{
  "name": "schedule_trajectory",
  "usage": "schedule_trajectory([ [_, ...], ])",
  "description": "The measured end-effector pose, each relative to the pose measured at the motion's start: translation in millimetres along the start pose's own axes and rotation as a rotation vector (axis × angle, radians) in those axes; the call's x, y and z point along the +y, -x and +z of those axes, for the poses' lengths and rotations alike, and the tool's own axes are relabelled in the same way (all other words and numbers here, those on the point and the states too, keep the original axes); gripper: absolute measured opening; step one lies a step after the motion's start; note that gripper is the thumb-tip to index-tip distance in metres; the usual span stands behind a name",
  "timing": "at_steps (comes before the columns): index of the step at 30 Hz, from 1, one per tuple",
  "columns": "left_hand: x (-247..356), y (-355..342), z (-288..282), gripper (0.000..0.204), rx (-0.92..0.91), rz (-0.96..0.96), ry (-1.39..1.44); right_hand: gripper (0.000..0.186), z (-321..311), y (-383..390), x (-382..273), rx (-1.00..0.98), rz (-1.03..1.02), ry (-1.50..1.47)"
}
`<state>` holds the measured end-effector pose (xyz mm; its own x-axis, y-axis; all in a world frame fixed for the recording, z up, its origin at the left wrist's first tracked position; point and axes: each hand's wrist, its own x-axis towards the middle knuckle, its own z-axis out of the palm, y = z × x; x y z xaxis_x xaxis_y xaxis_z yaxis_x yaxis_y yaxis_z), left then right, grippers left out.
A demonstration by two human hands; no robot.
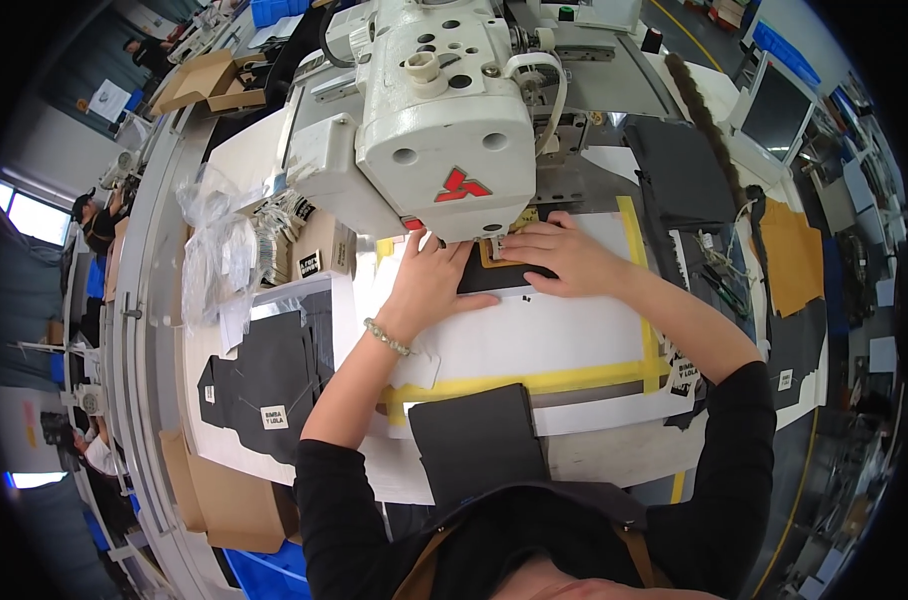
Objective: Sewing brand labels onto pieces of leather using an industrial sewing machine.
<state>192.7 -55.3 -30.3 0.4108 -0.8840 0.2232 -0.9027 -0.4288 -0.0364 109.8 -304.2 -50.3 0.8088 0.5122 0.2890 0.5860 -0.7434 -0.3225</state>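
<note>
Under the head of a white industrial sewing machine (pixel 444 130), a black fabric piece (pixel 474 278) lies on a white work plate (pixel 554 335) edged with yellow tape. My left hand (pixel 429 285) rests on the left end of the fabric, thumb stretched to the right and fingertips partly hidden below the machine head. Across from it, my right hand (pixel 564 262) lies on the fabric's right side with fingers extended. Its fingertips touch or nearly touch a small orange-yellow frame (pixel 494 262) near the needle area. Neither hand visibly grips anything.
Black fabric pieces with pale labels (pixel 259 385) lie at left, below plastic bags (pixel 214 260) and a carton of labels (pixel 319 250). Another black panel (pixel 479 445) lies nearest me. At right are dark pieces (pixel 679 170), small snips (pixel 724 290) and a screen (pixel 774 110).
</note>
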Motion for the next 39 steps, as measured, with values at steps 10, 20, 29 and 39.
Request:
schedule_trajectory([
  [10,-2,4,0,0.09,-0.06,-0.003,-0.013,0.043,6,3,-1,0.022,0.001,0.005],
  [20,-14,-13,2,0.079,-0.092,-0.078,0.076,0.035,0,-9,19,0.058,0.006,0.021],
  [29,-20,-10,4,0.08,-0.071,-0.022,0.009,0.038,2,-7,17,0.069,-0.01,0.058],
  [39,-26,-1,11,0.076,0.061,0.032,-0.02,0.05,-7,8,18,0.071,-0.047,0.274],
])
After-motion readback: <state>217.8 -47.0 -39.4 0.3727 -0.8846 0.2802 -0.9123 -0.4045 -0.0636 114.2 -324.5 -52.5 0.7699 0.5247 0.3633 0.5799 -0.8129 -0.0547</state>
